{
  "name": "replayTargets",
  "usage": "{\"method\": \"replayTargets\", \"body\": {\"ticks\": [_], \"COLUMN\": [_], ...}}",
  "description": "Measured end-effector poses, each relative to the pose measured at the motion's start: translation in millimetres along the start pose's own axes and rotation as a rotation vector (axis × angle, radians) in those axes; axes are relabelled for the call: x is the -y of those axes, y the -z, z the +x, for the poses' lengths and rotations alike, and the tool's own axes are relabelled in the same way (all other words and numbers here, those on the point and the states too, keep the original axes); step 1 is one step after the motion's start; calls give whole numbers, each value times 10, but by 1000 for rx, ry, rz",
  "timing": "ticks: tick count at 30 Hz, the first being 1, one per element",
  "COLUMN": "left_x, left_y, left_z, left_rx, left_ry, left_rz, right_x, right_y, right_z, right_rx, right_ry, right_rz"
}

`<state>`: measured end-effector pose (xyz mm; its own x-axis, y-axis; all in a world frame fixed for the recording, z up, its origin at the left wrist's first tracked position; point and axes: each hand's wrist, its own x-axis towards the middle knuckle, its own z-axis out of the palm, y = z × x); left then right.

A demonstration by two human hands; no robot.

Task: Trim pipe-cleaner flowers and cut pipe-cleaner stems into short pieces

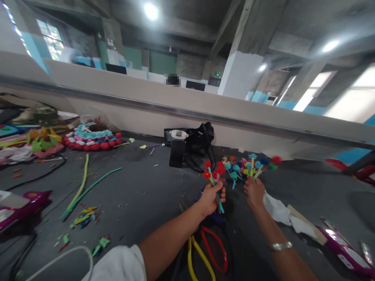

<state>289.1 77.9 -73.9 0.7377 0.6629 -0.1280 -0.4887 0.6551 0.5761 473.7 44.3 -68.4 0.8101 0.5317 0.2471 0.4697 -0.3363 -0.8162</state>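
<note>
My left hand (211, 197) is closed round a small bunch of red craft flowers (213, 171) on coloured stems, held upright over the dark table (140, 195). My right hand (254, 191), with a silver bracelet (280, 246) on the wrist, is closed on a bigger bunch of multicoloured craft flowers (249, 164) with blue, yellow and red heads. Both bunches sit close together, nearly touching. Red and yellow loops of tubing (209, 253) lie on the table just below my left forearm.
A black bag (202, 144) with a white-lidded dark bottle (177, 148) stands by the low grey wall (175, 105). A round red, white and blue wreath (90, 138) lies back left. Long green stems (88, 187), scraps, white cloth (278, 210) and purple objects (342, 249) litter the table.
</note>
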Motion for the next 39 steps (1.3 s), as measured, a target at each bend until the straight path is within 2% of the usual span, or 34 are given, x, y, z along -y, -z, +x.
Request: {"method": "replayTargets", "body": {"ticks": [2,7,11,15,19,21,26,28,31,35,39], "left_x": [5,34,60,58,52,57,56,44,28,21,26], "left_y": [-8,-25,-41,-37,-11,1,23,25,22,22,30], "left_z": [-5,1,11,11,35,62,101,91,68,60,68], "left_rx": [-20,-88,-110,-92,-98,-118,-141,-116,-90,-69,-55], "left_ry": [-9,-47,-53,-4,31,29,52,80,91,85,83], "left_rz": [2,-9,-37,-35,-30,-42,-62,-58,-45,-26,-14], "right_x": [47,147,149,124,103,79,-55,-132,-241,-342,-400], "right_y": [23,1,-87,-153,-66,40,242,225,129,23,21], "right_z": [-167,-694,-1003,-1100,-877,-616,113,281,404,519,641], "right_rx": [62,226,331,429,534,507,94,40,94,173,121], "right_ry": [-56,-49,-13,87,155,149,32,-32,-110,-158,-133], "right_rz": [195,435,449,329,121,-9,-390,-503,-595,-605,-534]}}
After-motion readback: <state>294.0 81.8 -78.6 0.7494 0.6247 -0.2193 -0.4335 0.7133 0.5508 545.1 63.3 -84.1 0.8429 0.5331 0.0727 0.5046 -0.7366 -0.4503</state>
